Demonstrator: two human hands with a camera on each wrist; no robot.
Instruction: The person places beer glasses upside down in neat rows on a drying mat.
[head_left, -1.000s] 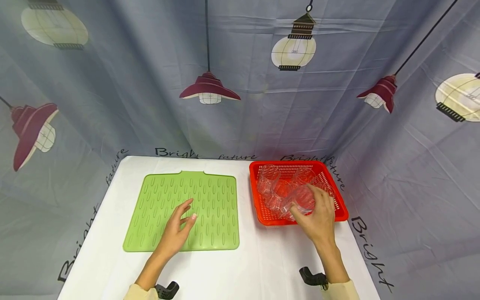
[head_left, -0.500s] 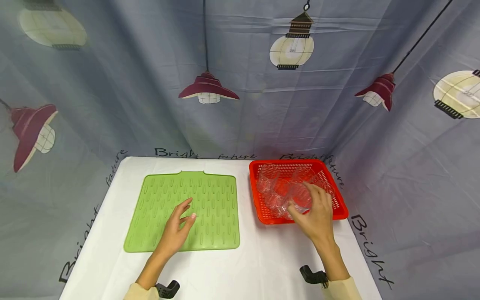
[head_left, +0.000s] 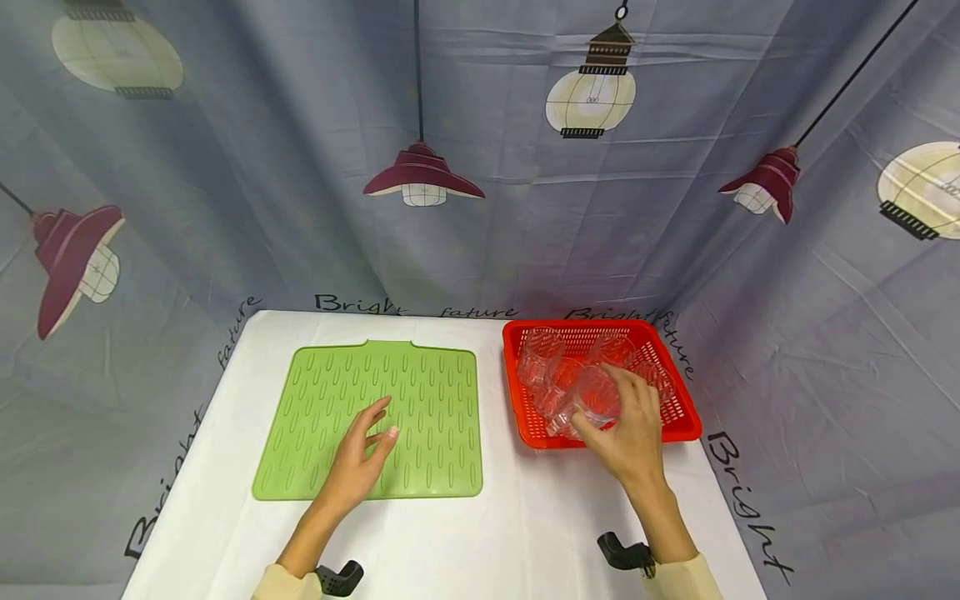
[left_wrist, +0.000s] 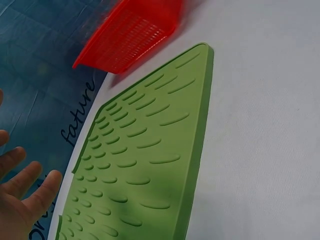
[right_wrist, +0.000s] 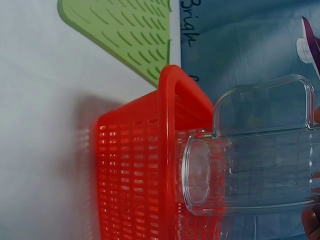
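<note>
My right hand (head_left: 633, 421) holds a clear mug (right_wrist: 260, 167) at the front of the red basket (head_left: 531, 439). The right wrist view shows the mug's loop handle and its thick round base, with fingertips (right_wrist: 312, 220) at its far end. Several other clear glass-like vessels (head_left: 542, 350) lie in the basket; whether the held mug touches them I cannot tell. Above the green mat (head_left: 431, 417) hovers my left hand (head_left: 360, 458), its fingers loosely spread and nothing in them; they also show at the edge of the left wrist view.
Mat and basket stand side by side on a table with a white cloth (head_left: 495, 550). A grey-blue curtain (head_left: 300, 167) printed with lamps borders the table behind and at both sides. Each wrist carries a black camera mount (head_left: 626, 554).
My right hand has shifted slightly left with the mug, which stays over the basket. The left hand keeps its place over the mat. The head view sways a little.
</note>
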